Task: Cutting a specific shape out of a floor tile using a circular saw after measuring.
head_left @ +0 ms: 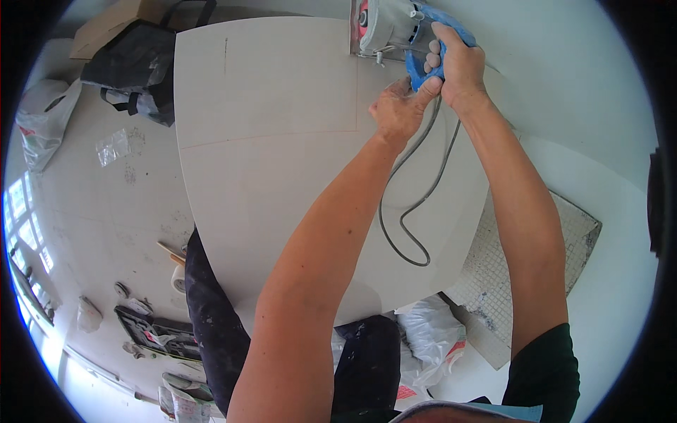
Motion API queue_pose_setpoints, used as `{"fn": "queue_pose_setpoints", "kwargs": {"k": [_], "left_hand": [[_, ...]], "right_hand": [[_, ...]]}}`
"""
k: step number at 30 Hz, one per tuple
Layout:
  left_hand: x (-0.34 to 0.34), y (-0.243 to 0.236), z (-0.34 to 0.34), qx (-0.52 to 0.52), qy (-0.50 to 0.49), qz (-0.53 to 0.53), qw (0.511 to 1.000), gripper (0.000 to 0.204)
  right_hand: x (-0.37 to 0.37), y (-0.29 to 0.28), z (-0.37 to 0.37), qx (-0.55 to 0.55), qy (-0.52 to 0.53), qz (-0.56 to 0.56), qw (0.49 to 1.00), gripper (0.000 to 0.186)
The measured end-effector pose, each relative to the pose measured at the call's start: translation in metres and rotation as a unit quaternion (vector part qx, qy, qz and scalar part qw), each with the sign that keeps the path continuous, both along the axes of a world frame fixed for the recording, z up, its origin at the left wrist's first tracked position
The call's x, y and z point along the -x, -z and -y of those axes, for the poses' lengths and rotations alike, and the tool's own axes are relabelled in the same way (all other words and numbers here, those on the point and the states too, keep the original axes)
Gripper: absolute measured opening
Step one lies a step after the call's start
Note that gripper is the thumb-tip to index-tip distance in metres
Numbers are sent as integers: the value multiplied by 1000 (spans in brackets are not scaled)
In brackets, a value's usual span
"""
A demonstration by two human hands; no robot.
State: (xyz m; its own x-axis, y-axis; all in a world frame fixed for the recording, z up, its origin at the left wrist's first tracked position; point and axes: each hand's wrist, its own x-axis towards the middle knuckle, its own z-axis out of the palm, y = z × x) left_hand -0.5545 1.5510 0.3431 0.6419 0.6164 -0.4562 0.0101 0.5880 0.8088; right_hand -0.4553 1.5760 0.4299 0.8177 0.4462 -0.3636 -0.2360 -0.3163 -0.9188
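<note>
A handheld circular saw (395,32) with a blue handle and a pale grey body sits at the far edge of a large off-white tile (282,190). My right hand (460,67) is wrapped round the blue handle, fingers curled through its loop. Closed against the lower end of that handle is my left hand (400,111), its thumb pressing the blue part; its other fingertips are partly hidden. A grey cord (403,218) trails from the saw and loops over the tile. Thin orange lines (271,136) cross the tile, one running up toward the saw. The blade's cutting edge cannot be made out.
Left of the tile lie a black bag (134,67), a cardboard box (113,27) and a white plastic bag (44,120). An open dark tool case (161,331) is at lower left. A textured tile (493,271) and stuffed white bags (431,337) lie at lower right.
</note>
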Motion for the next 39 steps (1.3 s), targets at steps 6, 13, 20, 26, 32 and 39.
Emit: {"fn": "queue_pose_setpoints", "kwargs": {"k": [6, 13, 20, 26, 32, 39], "left_hand": [[-3, 9, 1, -7, -6, -33, 999, 78], [-1, 5, -1, -2, 13, -29, 999, 78], [1, 5, 2, -17, 0, -22, 1000, 78], [2, 3, 0, -12, 5, -25, 1000, 80], [1, 1, 1, -9, 4, -29, 1000, 81], [6, -2, -4, -10, 9, -27, 1000, 81]], "right_hand": [[1, 0, -2, 3, -1, 0, 1000, 19], [3, -1, 0, 9, 6, -5, 1000, 18], [3, -1, 1, 1, 2, 4, 1000, 18], [4, -5, -2, 12, -2, 1, 1000, 17], [1, -3, 0, 17, -4, -5, 1000, 18], [7, -6, -3, 18, 1, 0, 1000, 18]]}}
